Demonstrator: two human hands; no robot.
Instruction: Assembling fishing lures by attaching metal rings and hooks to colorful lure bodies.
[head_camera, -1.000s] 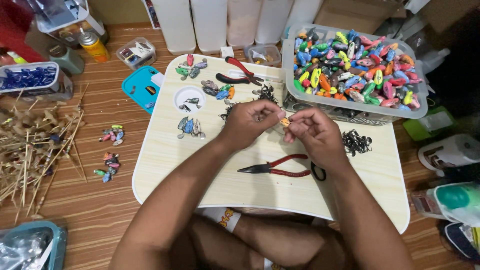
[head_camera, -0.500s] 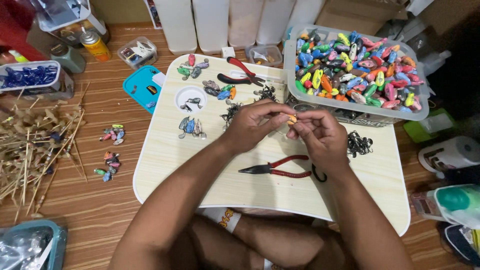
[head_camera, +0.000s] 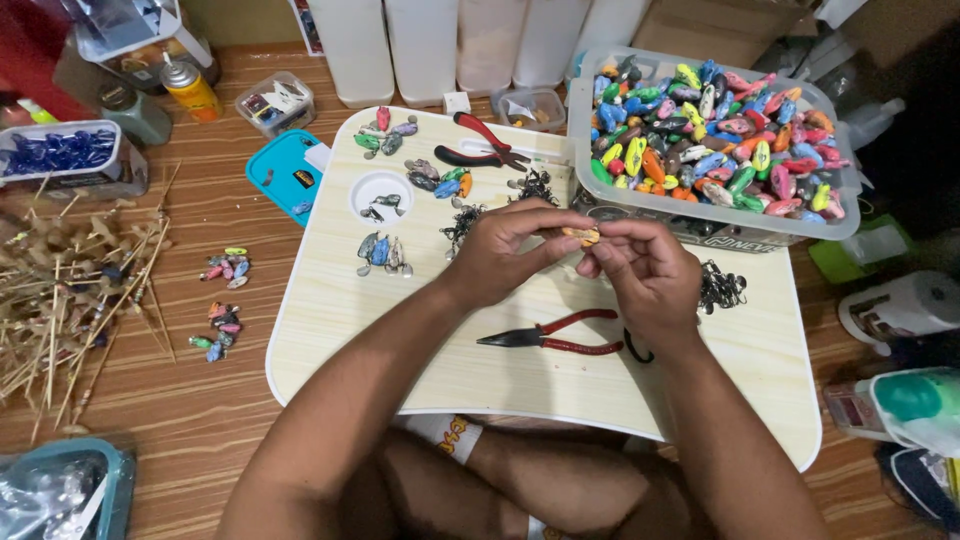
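Both hands met over the middle of the surface, toward its far edge. The left hand and right hand each had a fingertip grip pinched on one small orange lure, its long axis running roughly left to right between them, equally near both. Red-handled pliers lay just nearer the body, and a clear bin of coloured lures sat at the far right corner.
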